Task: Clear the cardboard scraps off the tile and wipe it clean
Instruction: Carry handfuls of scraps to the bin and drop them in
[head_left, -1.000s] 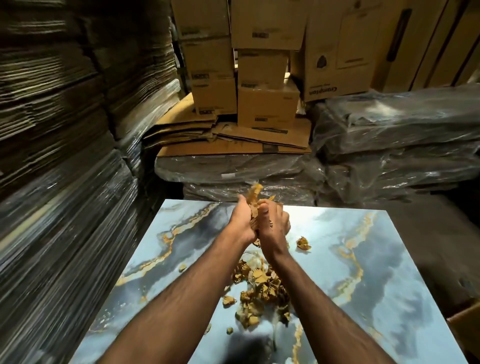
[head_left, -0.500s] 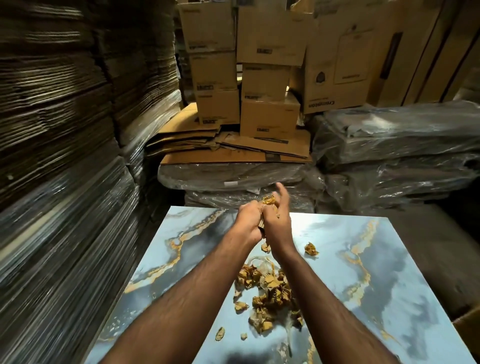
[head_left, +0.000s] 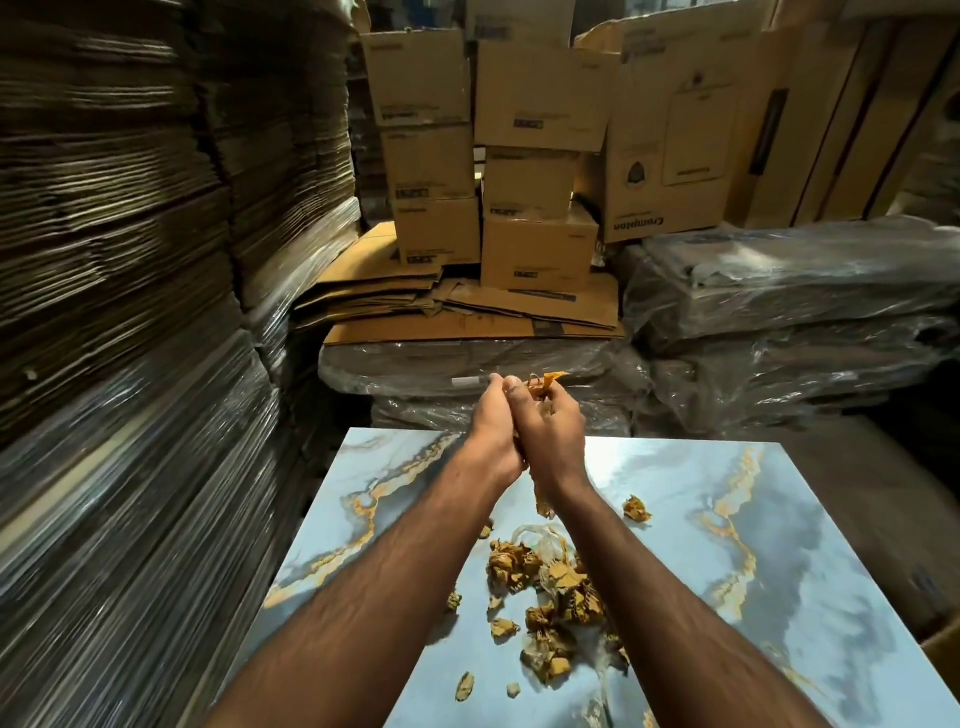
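A glossy blue tile (head_left: 779, 545) with grey and gold veins lies in front of me. A heap of torn brown cardboard scraps (head_left: 550, 603) sits on its middle, with a few loose bits around it and one piece (head_left: 636, 508) off to the right. My left hand (head_left: 491, 426) and my right hand (head_left: 553, 431) are pressed together above the tile's far edge, cupping a bunch of scraps (head_left: 543, 383) that pokes out above the fingers. One strip hangs below the wrists.
Tall stacks of flattened cardboard (head_left: 130, 260) wall the left side. Plastic-wrapped bundles (head_left: 779, 322) lie behind and right of the tile. Stacked cartons (head_left: 535, 156) stand on flat sheets at the back. A box corner (head_left: 943, 644) shows at the right edge.
Both hands, still holding scraps together, have lifted and moved away from me, from over the tile to its far edge. The heap on the tile stays put.
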